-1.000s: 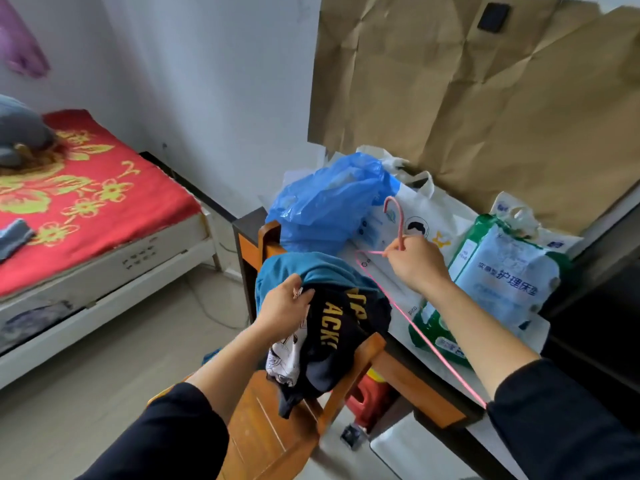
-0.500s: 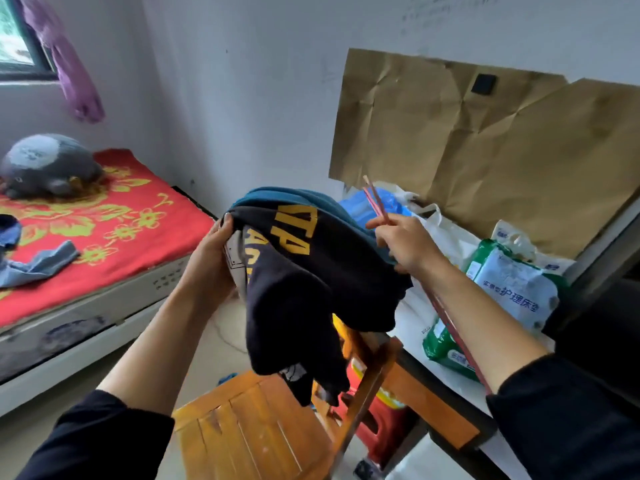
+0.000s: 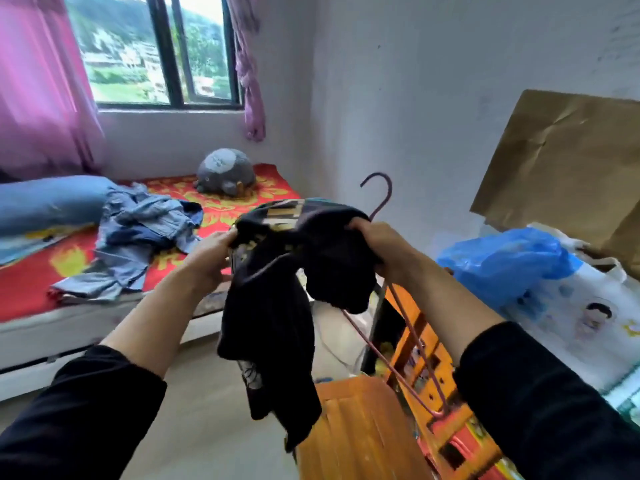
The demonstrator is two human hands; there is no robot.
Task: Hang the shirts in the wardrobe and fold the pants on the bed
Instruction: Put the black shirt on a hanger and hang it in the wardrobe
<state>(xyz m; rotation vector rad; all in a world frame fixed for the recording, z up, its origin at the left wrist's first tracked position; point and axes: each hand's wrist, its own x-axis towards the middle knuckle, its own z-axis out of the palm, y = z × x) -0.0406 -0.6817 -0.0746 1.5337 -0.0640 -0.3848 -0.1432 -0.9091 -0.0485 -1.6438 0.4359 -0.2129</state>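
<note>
Holding bunched shirt (image 3: 273,299) and hanger (image 3: 382,194) together.
Fingers of left hand (image 3: 211,258) grip shirt; those of right hand (image 3: 379,247) grip shirt plus hanger. Risk: bunched cloth snags on hanger or slips free.

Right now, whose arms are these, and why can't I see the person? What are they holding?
The camera sits on the person's head and looks down, so you see only their own two arms. This is the only view. The left hand and the right hand grip a black shirt. The right hand also holds a pink hanger. Ahead is a bed with blue clothes and a grey plush toy lying on it. Below the shirt stands a wooden chair.
</note>
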